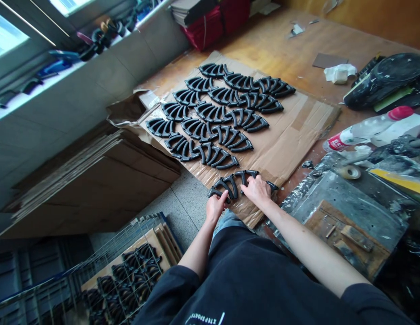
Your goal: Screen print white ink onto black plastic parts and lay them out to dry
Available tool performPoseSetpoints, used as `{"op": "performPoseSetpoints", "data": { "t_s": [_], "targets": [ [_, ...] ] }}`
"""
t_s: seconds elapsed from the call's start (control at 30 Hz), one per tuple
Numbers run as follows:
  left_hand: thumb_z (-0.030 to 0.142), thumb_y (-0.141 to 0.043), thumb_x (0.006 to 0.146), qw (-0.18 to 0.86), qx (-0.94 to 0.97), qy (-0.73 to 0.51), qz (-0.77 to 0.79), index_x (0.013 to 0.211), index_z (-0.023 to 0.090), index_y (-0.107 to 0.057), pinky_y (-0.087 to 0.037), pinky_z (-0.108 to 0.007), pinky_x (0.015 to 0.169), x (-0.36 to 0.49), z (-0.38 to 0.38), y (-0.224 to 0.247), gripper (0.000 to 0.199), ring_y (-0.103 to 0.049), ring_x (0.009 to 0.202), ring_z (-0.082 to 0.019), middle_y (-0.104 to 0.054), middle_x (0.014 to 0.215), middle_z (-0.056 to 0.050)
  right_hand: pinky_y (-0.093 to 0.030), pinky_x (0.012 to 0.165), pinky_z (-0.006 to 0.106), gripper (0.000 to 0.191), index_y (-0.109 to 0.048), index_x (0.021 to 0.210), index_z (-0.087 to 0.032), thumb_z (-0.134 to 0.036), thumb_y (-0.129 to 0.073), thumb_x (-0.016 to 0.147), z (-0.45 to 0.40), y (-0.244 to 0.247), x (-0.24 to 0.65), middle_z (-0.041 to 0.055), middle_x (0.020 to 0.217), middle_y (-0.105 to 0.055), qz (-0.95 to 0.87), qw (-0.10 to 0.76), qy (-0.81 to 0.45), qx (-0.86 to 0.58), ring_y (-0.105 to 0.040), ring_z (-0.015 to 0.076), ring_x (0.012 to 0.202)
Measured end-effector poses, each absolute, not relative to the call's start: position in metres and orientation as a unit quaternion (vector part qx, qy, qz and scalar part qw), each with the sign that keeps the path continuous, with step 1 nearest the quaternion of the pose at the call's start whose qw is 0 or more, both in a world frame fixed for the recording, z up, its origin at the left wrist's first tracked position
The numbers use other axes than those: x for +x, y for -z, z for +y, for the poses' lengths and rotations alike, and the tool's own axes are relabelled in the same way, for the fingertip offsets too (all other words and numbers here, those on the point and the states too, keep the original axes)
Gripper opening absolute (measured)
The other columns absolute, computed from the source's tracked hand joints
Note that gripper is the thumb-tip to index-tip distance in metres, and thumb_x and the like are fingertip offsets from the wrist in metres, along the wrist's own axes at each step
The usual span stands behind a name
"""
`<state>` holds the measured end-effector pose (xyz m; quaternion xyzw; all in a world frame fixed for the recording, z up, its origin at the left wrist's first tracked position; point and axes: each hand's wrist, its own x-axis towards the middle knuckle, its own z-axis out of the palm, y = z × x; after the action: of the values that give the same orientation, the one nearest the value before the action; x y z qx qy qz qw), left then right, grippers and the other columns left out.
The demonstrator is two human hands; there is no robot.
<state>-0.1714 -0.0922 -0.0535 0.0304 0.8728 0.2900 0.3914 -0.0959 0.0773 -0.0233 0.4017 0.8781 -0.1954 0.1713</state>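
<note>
Several curved black parts (210, 111) lie in fanned rows on a flattened cardboard sheet (284, 144). A looser group of the same black parts (231, 186) sits at the sheet's near edge. My left hand (217, 204) has its thumb and fingers closed on the leftmost part of that group. Over the right side of the group, my right hand (256, 189) is bent around a black part, its fingertips partly hidden. One more black part (272, 185) shows just right of my right wrist.
Stacked cardboard (95, 180) leans at the left, above a wire cage (128, 271) of black parts. At the right are a red-capped bottle (369, 128), a tape roll (348, 172) and a stained board (348, 234). A red bag (210, 27) stands at the back.
</note>
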Motion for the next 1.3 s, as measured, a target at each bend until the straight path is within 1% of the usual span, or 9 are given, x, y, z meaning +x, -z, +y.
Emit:
{"op": "performPoseSetpoints", "data": {
  "t_s": [0.2,0.37,0.47,0.6,0.7,0.83,1.0,1.13,1.3],
  "targets": [
    [0.073,-0.038,0.081,0.428,0.098,-0.209,0.874,0.056,0.017,-0.060,-0.045,-0.027,0.055,-0.195,-0.077,0.047,0.066,-0.060,0.050,-0.017,-0.068,0.058,-0.009,-0.048,0.083,0.037,0.044,-0.066,0.110,-0.019,-0.054,-0.053,0.086,0.078,0.025,-0.099,0.0146,0.109,-0.059,0.875,0.170,0.211,0.401,-0.064,0.0269,0.096],
    [0.072,-0.046,0.078,0.432,0.139,-0.166,0.875,0.060,0.016,-0.062,-0.045,-0.028,0.058,-0.231,-0.062,0.043,0.061,-0.060,0.052,-0.018,-0.065,0.054,-0.008,-0.047,0.085,0.036,0.040,-0.066,0.114,-0.026,-0.052,-0.053,0.086,0.080,0.025,-0.091,0.0119,0.113,-0.061,0.854,0.180,0.256,0.416,-0.063,0.0259,0.101],
    [0.075,-0.049,0.074,0.421,0.151,-0.137,0.884,0.061,0.017,-0.062,-0.047,-0.031,0.067,-0.235,-0.062,0.040,0.061,-0.064,0.064,-0.023,-0.065,0.056,-0.010,-0.047,0.086,0.035,0.041,-0.064,0.119,-0.026,-0.049,-0.053,0.087,0.081,0.024,-0.086,0.0120,0.117,-0.061,0.854,0.172,0.276,0.407,-0.062,0.0257,0.104],
    [0.069,-0.045,0.081,0.257,0.190,-0.097,0.943,0.088,0.019,-0.066,-0.046,-0.038,0.082,-0.203,-0.069,0.032,0.055,-0.064,0.092,-0.029,-0.070,0.089,-0.014,-0.047,0.087,0.035,0.043,-0.060,0.125,-0.025,-0.045,-0.053,0.088,0.081,0.025,-0.079,0.0120,0.116,-0.062,0.859,0.152,0.293,0.391,-0.062,0.0252,0.106],
    [0.056,-0.046,0.088,0.132,0.302,-0.122,0.936,0.117,0.021,-0.061,-0.042,-0.038,0.095,-0.166,-0.067,0.030,0.047,-0.056,0.113,-0.028,-0.062,0.121,-0.014,-0.045,0.090,0.033,0.043,-0.059,0.127,-0.024,-0.042,-0.053,0.088,0.081,0.027,-0.075,0.0122,0.115,-0.063,0.864,0.144,0.300,0.377,-0.061,0.0241,0.107],
    [0.048,-0.057,0.084,0.126,0.371,-0.118,0.912,0.137,0.027,-0.050,-0.029,-0.049,0.109,-0.137,-0.047,0.038,0.058,-0.036,0.134,-0.034,-0.043,0.148,-0.010,-0.043,0.094,0.032,0.046,-0.057,0.131,-0.019,-0.041,-0.051,0.090,0.080,0.030,-0.072,0.0141,0.119,-0.062,0.868,0.144,0.300,0.369,-0.060,0.0237,0.110],
    [0.039,-0.059,0.083,0.156,0.341,-0.081,0.923,0.137,0.027,-0.052,-0.030,-0.058,0.106,-0.139,-0.028,0.044,0.056,-0.032,0.136,-0.039,-0.041,0.149,-0.012,-0.042,0.095,0.031,0.050,-0.055,0.134,-0.014,-0.038,-0.052,0.091,0.078,0.031,-0.073,0.0163,0.120,-0.062,0.873,0.141,0.305,0.353,-0.059,0.0232,0.111],
    [0.043,-0.061,0.082,0.151,0.357,-0.066,0.919,0.130,0.028,-0.058,-0.038,-0.052,0.102,-0.143,-0.039,0.031,0.051,-0.040,0.131,-0.037,-0.047,0.146,-0.010,-0.044,0.095,0.031,0.047,-0.057,0.132,-0.014,-0.033,-0.055,0.089,0.075,0.016,-0.065,0.0154,0.119,-0.063,0.868,0.113,0.352,0.331,-0.060,0.0228,0.110],
    [0.048,-0.059,0.083,0.096,0.381,-0.053,0.918,0.125,0.027,-0.063,-0.042,-0.046,0.100,-0.161,-0.057,0.014,0.048,-0.045,0.129,-0.035,-0.054,0.139,-0.010,-0.049,0.087,0.029,0.036,-0.065,0.121,-0.020,-0.027,-0.057,0.086,0.087,-0.009,-0.043,0.0065,0.105,-0.069,0.833,0.015,0.473,0.286,-0.065,0.0181,0.095]
  ]
}}
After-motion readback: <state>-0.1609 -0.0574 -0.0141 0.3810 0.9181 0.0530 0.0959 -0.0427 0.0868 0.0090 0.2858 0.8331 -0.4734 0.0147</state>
